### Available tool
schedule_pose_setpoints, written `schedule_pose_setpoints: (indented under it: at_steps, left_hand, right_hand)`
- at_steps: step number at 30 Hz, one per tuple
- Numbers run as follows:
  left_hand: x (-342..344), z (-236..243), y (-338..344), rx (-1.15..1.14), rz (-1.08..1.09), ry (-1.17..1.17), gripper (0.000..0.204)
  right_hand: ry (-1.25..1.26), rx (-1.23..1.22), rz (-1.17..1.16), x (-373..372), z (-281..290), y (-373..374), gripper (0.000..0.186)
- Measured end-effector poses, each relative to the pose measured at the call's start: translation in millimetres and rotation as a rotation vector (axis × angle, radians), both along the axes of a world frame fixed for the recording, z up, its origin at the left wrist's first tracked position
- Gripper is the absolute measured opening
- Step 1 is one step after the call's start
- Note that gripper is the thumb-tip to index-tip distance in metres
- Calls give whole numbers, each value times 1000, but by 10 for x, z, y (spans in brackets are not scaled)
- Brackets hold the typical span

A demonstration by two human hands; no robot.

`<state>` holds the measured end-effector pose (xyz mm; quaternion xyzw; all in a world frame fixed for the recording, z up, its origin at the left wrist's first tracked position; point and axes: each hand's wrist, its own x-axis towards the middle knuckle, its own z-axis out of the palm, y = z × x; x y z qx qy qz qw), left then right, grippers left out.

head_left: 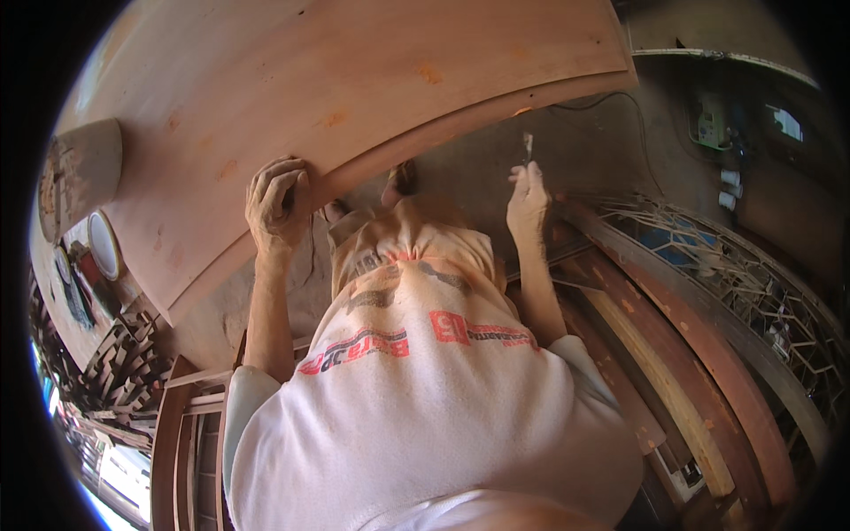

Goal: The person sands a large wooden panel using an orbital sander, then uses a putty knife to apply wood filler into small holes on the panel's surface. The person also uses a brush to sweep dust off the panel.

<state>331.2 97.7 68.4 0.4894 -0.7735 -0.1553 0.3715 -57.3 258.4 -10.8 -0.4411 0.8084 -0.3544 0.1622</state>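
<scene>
A large reddish-brown wooden panel spreads across the upper left, with several orange patches on its face. My left hand is closed, its fingers curled in at the panel's near edge; whatever is inside them, if anything, is hidden. Out to the right, apart from the panel, my right hand grips a small thin tool with a pale tip pointing up. Its exact kind is too small to tell.
Long wooden boards are stacked at the lower right, beside a metal lattice. A dark cord trails over the floor. Scrap wood pieces lie heaped at far left, near a round white-faced object.
</scene>
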Motion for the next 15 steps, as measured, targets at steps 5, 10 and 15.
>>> schedule_pose_setpoints:
  at_steps: [5, 10, 15]
  left_hand:
    - [33, 22, 110, 28, 9, 9, 9]
    - [63, 3, 103, 30, -17, 2, 8]
    - [82, -46, 115, -4, -10, 2, 9]
  right_hand:
    - [-54, -26, -7, -208, 702, -513, 27]
    - [-162, 70, 6, -271, 702, -570, 23]
    - [-238, 48, 47, -35, 698, -603, 29]
